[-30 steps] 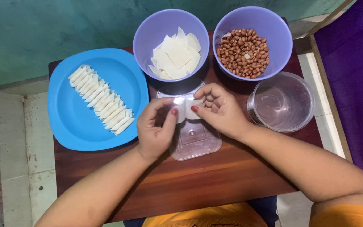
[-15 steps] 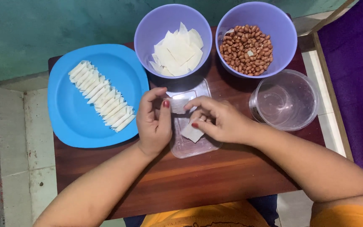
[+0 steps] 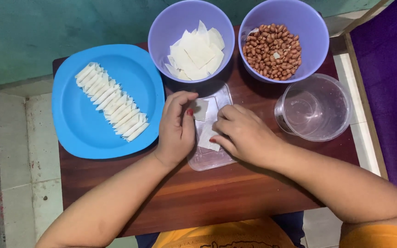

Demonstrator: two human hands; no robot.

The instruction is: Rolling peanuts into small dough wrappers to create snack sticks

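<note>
The left hand (image 3: 176, 131) and right hand (image 3: 242, 133) meet over a clear flat lid (image 3: 210, 158) at the middle of the wooden bench (image 3: 184, 197), their fingers (image 3: 224, 112) curled and pinched on a small white wrapper piece (image 3: 206, 136) that lies on the lid. Toward the bench's far edge stand a purple bowl of white wrappers (image 3: 191, 41) and a purple bowl of peanuts (image 3: 283, 39); a blue plate (image 3: 79, 128) bearing a row of folded pieces (image 3: 111, 102) sits at the left edge, a clear tub (image 3: 315, 108) at the right

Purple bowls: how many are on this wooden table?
2. One round purple plastic bowl holding white pastry squares sits at the table's far middle; the other purple bowl, holding peanuts, sits to its right. None seems hidden.
</note>
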